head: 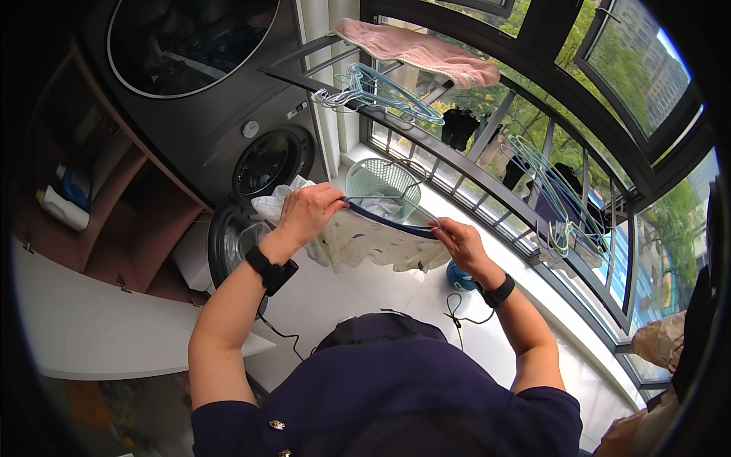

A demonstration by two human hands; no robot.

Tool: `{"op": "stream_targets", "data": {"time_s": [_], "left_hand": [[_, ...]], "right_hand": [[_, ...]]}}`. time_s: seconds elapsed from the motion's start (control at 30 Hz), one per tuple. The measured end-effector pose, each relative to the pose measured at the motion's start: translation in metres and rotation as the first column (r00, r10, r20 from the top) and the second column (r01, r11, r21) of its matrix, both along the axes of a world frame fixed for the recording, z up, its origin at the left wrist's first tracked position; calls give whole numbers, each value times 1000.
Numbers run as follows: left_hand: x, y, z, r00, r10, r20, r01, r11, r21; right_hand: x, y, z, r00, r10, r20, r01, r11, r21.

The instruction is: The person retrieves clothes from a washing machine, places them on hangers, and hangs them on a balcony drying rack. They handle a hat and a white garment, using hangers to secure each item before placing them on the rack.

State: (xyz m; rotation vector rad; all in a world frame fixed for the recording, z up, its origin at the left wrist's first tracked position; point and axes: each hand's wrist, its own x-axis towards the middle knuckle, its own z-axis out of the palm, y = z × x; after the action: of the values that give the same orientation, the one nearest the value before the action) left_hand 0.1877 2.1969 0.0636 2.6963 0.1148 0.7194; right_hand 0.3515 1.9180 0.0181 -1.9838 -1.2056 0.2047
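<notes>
A cream patterned garment [382, 245] with a dark blue neckband hangs from a wire clothes hanger [409, 200] in front of me. At the band's left end, my left hand [305, 211] pinches the garment and the hanger. The band's right end, with the hanger's corner, is between the fingers of my right hand [464, 243]. White cloth [267, 207] shows behind and beside my left hand. Beyond the hanger stands a pale green laundry basket [362, 176] with light clothes inside. The garment's lower part drapes down over the view of the floor.
A drying rack [445, 151] bears a pink towel [420, 50], several hangers [382, 94] and dark clothes by the windows. A front-load washing machine [268, 160] has its round door [228, 240] ajar. Cabinets [114, 228] stand left; a blue round object [460, 277] lies near my right wrist.
</notes>
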Motion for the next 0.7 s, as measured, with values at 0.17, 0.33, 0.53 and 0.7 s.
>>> {"op": "stream_targets", "data": {"time_s": [0.17,0.33,0.53,0.7], "left_hand": [[0,1,-9,999,15,-30,-18,995,-95],[1,-3,-11,1000,-27,-13,25,991,-129],[7,-12,-17,994,-88,57,89,996,-17],[12,-25,-25,984,-158,78,150,984,100]], "right_hand": [[5,-18,-8,966,34,-255,15,982,189],[8,-27,-4,992,65,-111,-55,994,91],[-15,-10,8,965,134,-226,-143,989,-24],[-35,13,11,830,160,-534,-162,986,44]]}}
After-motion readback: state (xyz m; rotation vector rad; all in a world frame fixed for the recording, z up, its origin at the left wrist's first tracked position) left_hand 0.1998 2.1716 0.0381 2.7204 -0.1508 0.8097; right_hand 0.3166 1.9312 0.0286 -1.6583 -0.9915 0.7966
